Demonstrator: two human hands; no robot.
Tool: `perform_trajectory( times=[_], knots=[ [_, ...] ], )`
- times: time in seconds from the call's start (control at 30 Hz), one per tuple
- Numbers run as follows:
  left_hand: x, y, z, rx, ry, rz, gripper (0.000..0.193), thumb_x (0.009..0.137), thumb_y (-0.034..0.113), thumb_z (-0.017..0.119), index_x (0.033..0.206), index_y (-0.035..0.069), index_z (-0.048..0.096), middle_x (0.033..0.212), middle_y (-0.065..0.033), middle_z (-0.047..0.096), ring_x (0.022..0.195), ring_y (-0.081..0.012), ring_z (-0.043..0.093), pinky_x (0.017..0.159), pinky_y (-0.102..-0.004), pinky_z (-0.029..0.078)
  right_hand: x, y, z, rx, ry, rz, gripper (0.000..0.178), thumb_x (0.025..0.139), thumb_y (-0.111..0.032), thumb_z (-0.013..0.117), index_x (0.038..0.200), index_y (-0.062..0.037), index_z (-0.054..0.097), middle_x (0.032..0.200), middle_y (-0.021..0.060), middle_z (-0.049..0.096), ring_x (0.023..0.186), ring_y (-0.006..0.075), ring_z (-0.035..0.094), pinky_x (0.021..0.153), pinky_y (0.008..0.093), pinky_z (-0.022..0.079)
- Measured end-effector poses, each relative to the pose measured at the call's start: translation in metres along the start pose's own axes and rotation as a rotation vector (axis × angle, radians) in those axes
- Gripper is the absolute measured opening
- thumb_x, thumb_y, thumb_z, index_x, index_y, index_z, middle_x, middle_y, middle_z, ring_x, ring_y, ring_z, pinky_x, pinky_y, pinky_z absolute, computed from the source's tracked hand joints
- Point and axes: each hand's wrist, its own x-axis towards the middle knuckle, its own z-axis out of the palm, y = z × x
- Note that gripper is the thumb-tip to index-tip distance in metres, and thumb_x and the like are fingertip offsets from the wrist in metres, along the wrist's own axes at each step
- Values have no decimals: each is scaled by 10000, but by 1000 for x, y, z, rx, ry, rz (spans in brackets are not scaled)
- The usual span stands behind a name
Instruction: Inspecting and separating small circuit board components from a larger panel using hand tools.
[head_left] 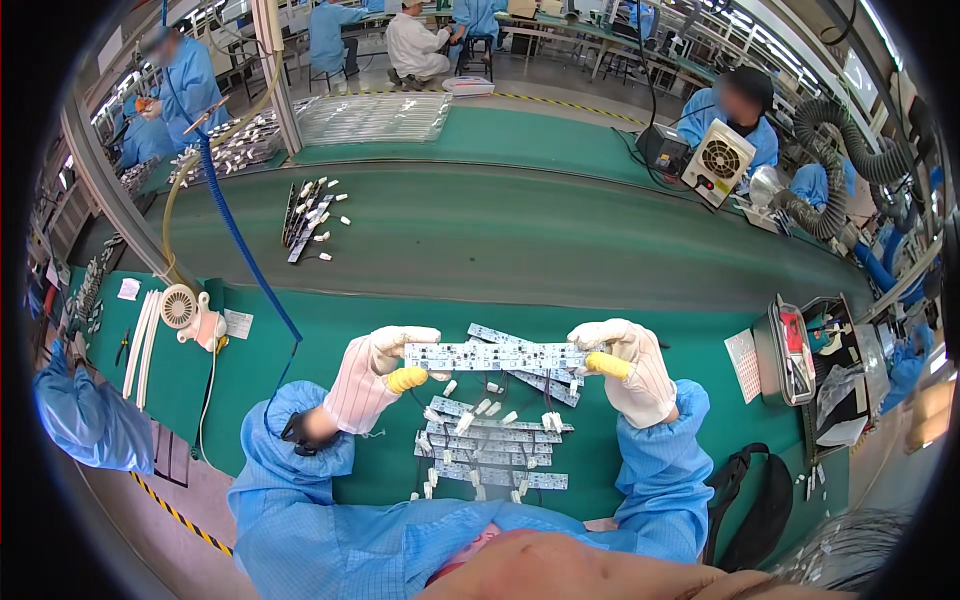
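A long, narrow white circuit board (pixel 500 357) with small dark components is stretched level between my two gloved hands, above the green table. My left hand (pixel 372 378), in a white glove with a yellow thumb cover, pinches its left end. At its right end, my right hand (pixel 628 372) grips it the same way, gloved alike. Behind and below the held board, other circuit boards (pixel 520 335) lie crossed at a slant. Nearer my body, several similar boards (pixel 495 448) rest in rows, with white connectors (pixel 484 407) and dark wires on and around them.
A conveyor belt (pixel 560 250) runs beyond the table, carrying a pile of boards (pixel 305 220). A small fan (pixel 181 307) and white tubes (pixel 142 345) stand left. To the right are a metal box (pixel 783 350) and a black strap (pixel 757 505). A blue coiled cord (pixel 232 215) hangs at left.
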Motion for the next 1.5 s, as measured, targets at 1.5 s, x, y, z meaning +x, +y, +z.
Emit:
perform_trajectory(
  times=[1.5],
  knots=[
    [-3,9,7,-69,-31,-9,534,821,217,707,1221,-55,481,1094,-160,635,922,-210,655,838,-315,516,-6,-11,4,-25,24,-2,395,721,-273,725,971,17,628,1017,139,633,848,189,627,688,280,526]
  ],
)
